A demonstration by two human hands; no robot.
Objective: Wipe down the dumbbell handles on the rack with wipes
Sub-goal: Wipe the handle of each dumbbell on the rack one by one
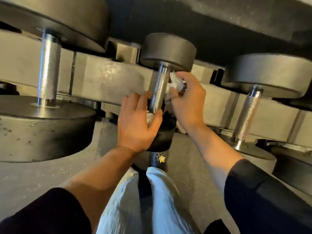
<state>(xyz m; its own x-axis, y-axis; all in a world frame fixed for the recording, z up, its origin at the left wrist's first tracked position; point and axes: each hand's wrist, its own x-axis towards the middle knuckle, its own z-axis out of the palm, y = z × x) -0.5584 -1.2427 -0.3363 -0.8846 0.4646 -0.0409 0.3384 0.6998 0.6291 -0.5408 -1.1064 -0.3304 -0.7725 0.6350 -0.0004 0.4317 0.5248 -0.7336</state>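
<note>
A small black dumbbell lies on the rack at the centre, its knurled steel handle [158, 92] pointing toward me. My right hand [189, 100] pinches a crumpled white wipe [176, 83] against the right side of that handle, just under the far weight head [168, 49]. My left hand [136, 122] rests on the near end of the handle over the near head [162, 137], fingers fairly straight, with a bit of white wipe [150, 118] showing under the palm.
A larger dumbbell with handle [48, 68] lies on the left, another with handle [247, 114] on the right. The rack's grey rail [108, 76] runs behind them, a dark shelf [202, 19] overhead. My legs and a shoe [158, 160] stand on the grey floor below.
</note>
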